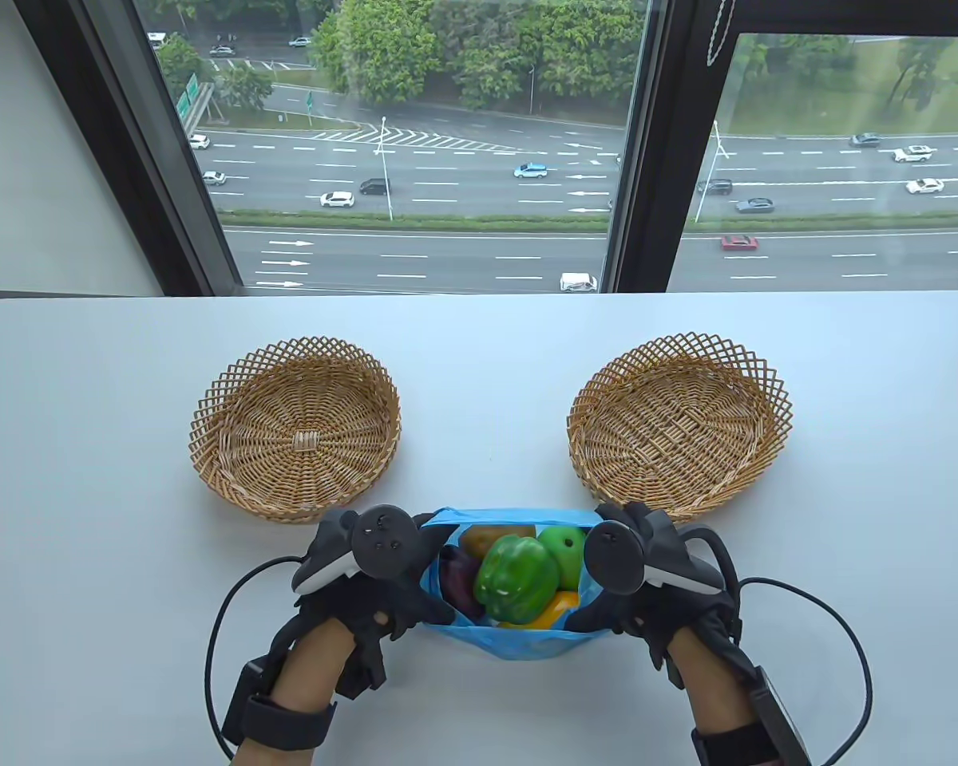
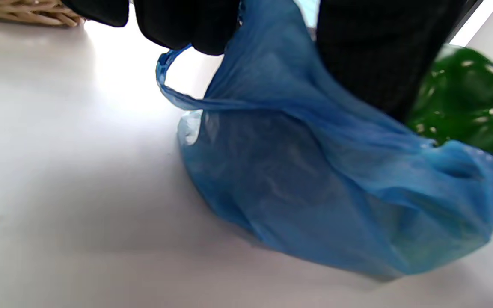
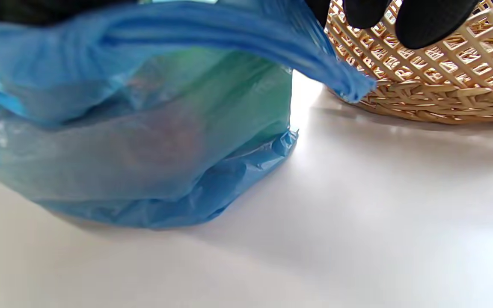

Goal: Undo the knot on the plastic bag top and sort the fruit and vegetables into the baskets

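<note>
The left hand (image 1: 383,594), in a black fabric glove, was curled round the left edge of the blue plastic bag (image 1: 519,642), and the right hand (image 1: 631,598) was gripping the opposite edge the same way, so the thin crinkly film was held stretched wide open between them. The bag was sat on the smooth white table (image 1: 479,710), near the front edge, between and just in front of the two baskets. Its mouth was already untied, and a glossy, lumpy green bell pepper (image 1: 516,578) was seen on top, with a round green apple (image 1: 565,549) beside it, something purple (image 1: 461,581) at the left, a yellow piece (image 1: 557,608) below and a brownish-yellow one (image 1: 487,539) behind. A loose handle loop (image 2: 167,81) was shown in the left wrist view. The left basket (image 1: 295,427) and right basket (image 1: 678,421), both round shallow wicker with open lattice rims, were left with nothing in them.
</note>
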The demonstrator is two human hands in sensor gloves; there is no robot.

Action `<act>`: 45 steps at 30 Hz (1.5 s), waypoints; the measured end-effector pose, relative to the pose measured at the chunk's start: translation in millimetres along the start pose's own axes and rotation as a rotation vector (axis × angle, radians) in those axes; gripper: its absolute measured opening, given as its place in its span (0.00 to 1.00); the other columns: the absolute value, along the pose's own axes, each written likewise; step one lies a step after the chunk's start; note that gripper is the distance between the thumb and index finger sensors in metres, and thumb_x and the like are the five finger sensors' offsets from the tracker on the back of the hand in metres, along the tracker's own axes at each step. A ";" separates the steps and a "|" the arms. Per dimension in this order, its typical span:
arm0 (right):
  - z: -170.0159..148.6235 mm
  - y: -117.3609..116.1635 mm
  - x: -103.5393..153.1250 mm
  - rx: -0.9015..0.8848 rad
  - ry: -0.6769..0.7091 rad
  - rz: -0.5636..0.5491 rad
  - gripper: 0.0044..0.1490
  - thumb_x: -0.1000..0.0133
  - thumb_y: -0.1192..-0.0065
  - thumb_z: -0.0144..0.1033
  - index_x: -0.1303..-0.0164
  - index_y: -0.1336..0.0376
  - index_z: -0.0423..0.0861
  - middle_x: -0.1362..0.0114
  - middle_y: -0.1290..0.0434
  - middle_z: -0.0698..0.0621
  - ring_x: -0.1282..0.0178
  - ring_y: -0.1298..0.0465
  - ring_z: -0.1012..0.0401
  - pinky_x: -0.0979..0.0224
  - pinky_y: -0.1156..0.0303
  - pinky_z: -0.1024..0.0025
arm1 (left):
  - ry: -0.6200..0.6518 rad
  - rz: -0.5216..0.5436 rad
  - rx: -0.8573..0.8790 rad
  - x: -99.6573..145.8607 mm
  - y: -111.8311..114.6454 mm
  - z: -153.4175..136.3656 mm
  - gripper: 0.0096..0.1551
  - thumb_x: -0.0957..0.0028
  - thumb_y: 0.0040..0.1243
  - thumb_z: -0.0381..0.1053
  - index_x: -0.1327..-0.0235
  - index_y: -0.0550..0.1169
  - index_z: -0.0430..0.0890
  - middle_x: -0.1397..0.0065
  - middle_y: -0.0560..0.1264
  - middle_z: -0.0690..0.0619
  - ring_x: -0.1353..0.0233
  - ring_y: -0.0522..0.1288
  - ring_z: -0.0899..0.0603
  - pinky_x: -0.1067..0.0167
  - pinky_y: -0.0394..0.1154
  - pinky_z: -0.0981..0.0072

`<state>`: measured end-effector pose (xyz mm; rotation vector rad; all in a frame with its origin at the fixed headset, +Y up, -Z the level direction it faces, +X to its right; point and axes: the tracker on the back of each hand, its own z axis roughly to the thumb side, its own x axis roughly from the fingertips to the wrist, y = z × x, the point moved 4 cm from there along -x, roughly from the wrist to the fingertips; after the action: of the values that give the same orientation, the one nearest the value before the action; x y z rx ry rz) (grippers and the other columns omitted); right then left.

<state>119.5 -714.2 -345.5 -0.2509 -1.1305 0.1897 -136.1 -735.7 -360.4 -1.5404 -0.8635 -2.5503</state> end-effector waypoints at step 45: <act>-22.2 53.8 55.5 -0.265 0.090 -0.520 0.40 0.44 0.28 0.58 0.27 0.32 0.47 0.17 0.36 0.39 0.23 0.34 0.29 0.31 0.35 0.29 | 0.226 0.374 0.072 34.9 -30.4 15.2 0.52 0.61 0.76 0.65 0.23 0.70 0.51 0.13 0.56 0.41 0.19 0.57 0.28 0.29 0.57 0.28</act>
<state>161.5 -649.7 -322.0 -0.1895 -1.0939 -0.4304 -151.0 -694.2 -339.4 -1.2249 -0.5707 -2.3335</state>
